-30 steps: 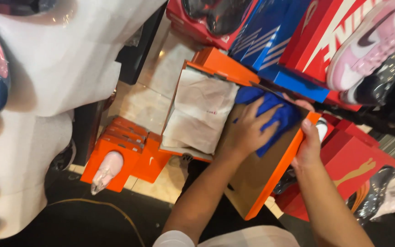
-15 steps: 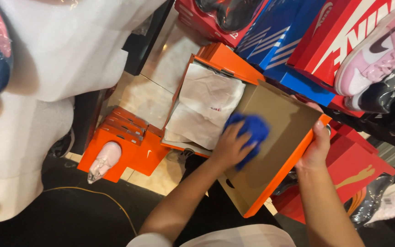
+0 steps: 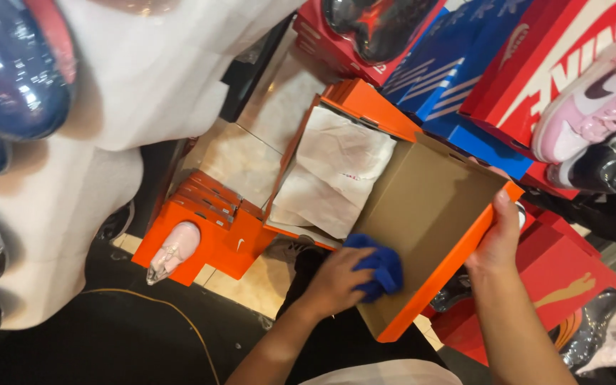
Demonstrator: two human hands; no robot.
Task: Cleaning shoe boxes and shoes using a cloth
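Two hands work at an open orange shoe box, seen from above.

The box lid (image 3: 429,214), orange outside and plain brown cardboard inside, is tipped open and holds nothing but a blue cloth (image 3: 378,265) at its lower inner corner. The left hand (image 3: 336,281) is closed around that cloth and presses it against the cardboard. The right hand (image 3: 497,239) grips the lid's orange outer edge, thumb on the rim. Just left of the lid, the box's base (image 3: 354,100) is lined with crumpled white tissue paper (image 3: 333,171). Further left of the lid, a small orange stand (image 3: 212,228) carries a pale foot-shaped form (image 3: 172,249). Above the lid, red and blue shoe boxes (image 3: 465,85) are stacked, with a pink and white sneaker (image 3: 597,107) resting on top.
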